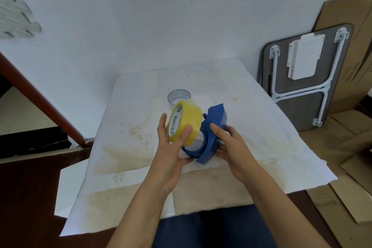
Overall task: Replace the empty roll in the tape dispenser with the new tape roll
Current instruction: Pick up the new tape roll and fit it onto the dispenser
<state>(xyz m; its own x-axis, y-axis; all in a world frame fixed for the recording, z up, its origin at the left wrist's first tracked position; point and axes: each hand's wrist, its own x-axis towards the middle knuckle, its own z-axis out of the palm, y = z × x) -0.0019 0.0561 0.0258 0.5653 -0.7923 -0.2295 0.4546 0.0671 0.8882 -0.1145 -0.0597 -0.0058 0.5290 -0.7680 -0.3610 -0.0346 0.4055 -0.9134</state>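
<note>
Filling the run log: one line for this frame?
left hand: holds yellow tape roll | right hand: holds blue dispenser | empty roll: upright on table | new roll not seated

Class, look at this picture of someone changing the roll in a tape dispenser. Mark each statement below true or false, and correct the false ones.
1. The left hand holds the yellow tape roll. True.
2. The blue tape dispenser lies untouched on the table. False: the right hand holds it above the table.
3. The empty clear roll stands on the white cloth behind the yellow roll. True.
4. The yellow roll is already fully seated inside the dispenser. False: it is beside the dispenser's open side, still in the left hand.
5. A folded table leans against the wall on the left. False: it leans on the right.
</note>
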